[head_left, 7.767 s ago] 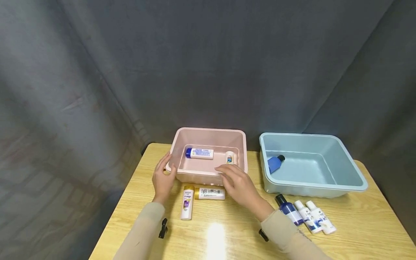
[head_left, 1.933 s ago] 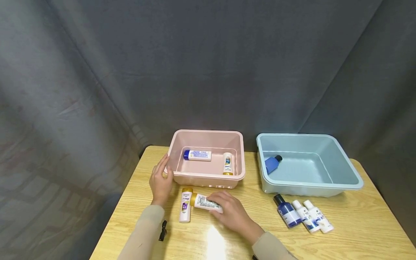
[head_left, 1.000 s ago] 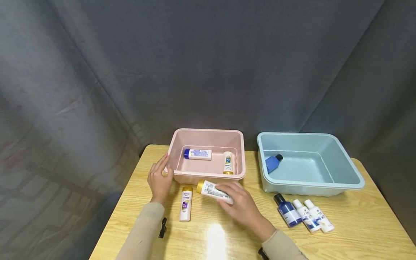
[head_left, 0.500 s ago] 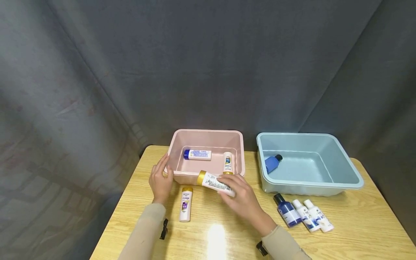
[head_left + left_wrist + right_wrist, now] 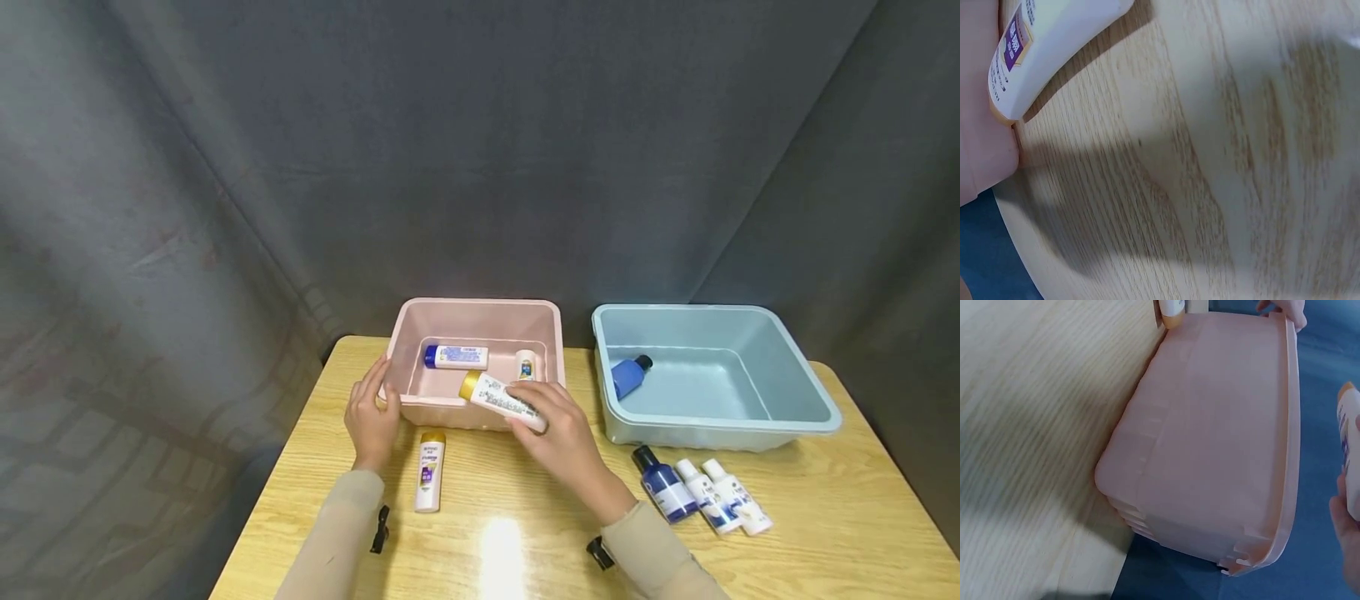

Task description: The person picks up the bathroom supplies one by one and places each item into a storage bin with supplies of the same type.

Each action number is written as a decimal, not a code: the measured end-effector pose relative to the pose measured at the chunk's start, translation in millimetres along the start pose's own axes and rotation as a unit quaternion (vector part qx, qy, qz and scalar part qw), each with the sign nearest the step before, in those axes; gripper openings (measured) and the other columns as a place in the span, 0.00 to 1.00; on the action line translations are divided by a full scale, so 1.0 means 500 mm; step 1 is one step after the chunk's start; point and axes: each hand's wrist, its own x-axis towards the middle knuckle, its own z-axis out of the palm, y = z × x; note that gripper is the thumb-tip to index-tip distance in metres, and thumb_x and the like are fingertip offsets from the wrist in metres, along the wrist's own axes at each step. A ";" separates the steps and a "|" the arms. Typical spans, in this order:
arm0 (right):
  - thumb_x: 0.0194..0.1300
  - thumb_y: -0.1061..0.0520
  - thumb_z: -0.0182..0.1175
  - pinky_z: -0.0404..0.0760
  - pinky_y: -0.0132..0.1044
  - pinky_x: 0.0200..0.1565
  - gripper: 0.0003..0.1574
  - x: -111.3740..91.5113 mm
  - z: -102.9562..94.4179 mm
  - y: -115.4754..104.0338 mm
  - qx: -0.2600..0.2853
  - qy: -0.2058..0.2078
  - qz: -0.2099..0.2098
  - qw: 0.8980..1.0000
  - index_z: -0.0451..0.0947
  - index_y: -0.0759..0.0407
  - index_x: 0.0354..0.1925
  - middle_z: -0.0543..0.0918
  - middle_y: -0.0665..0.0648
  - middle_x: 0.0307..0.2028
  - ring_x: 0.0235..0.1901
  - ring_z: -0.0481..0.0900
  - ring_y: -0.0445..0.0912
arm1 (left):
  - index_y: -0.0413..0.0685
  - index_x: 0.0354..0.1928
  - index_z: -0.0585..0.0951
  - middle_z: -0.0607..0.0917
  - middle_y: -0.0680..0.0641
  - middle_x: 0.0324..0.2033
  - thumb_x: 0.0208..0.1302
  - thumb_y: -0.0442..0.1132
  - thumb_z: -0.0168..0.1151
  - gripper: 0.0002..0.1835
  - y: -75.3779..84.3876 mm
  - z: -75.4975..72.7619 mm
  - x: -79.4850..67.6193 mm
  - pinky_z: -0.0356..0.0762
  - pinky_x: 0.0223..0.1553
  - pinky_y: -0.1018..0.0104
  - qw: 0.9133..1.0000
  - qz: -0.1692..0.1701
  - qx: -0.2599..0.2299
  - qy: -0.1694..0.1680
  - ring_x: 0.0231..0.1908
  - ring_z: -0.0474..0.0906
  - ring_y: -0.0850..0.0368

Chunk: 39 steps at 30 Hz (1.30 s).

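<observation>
In the head view my right hand [image 5: 566, 433] grips a white shampoo bottle [image 5: 498, 398] with a gold cap. The bottle is tilted, cap to the left, over the front rim of the pink bin [image 5: 450, 407]. My left hand [image 5: 372, 421] holds that bin's front left corner, thumb over the rim. Inside lie a white bottle with a blue cap [image 5: 459, 357] and another white bottle [image 5: 525, 364], partly hidden by my right hand. A gold-capped white bottle with a purple label [image 5: 429, 472] lies on the table before the bin; the left wrist view shows this bottle [image 5: 1054, 44] too.
A light blue bin [image 5: 720, 429] stands to the right with a blue bottle [image 5: 628, 377] inside. In front of it lie a dark blue bottle [image 5: 666, 485] and two white bottles [image 5: 708, 497], side by side on the wooden table [image 5: 832, 517]. Grey curtain hangs behind.
My right hand took the gold-capped bottle lying crosswise off the table and raised it forward to above the pink bin's front rim. My left hand stays at the bin's corner.
</observation>
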 end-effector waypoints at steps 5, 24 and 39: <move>0.46 0.64 0.78 0.79 0.46 0.54 0.28 0.011 0.005 0.004 0.000 0.004 -0.004 1.000 0.84 0.61 0.49 0.85 0.58 0.50 0.50 0.81 0.51 | 0.46 0.59 0.81 0.81 0.50 0.60 0.63 0.34 0.56 0.22 0.002 -0.001 0.001 0.76 0.45 0.49 1.000 0.000 -0.002 -0.002 0.46 0.79 0.43; 0.51 0.60 0.76 0.76 0.45 0.58 0.26 0.052 0.022 0.022 -0.010 -0.028 0.047 0.998 0.84 0.60 0.50 0.85 0.56 0.49 0.52 0.79 0.51 | 0.45 0.59 0.82 0.82 0.48 0.59 0.62 0.32 0.56 0.22 -0.001 0.006 -0.002 0.76 0.44 0.50 1.000 0.003 -0.007 0.015 0.46 0.79 0.43; 0.50 0.61 0.77 0.76 0.47 0.57 0.27 0.073 0.037 0.043 -0.028 -0.056 0.066 0.996 0.84 0.60 0.51 0.85 0.58 0.50 0.51 0.80 0.52 | 0.45 0.58 0.82 0.81 0.50 0.59 0.62 0.33 0.56 0.22 -0.002 0.007 -0.004 0.76 0.44 0.49 1.000 0.002 -0.008 0.015 0.47 0.79 0.43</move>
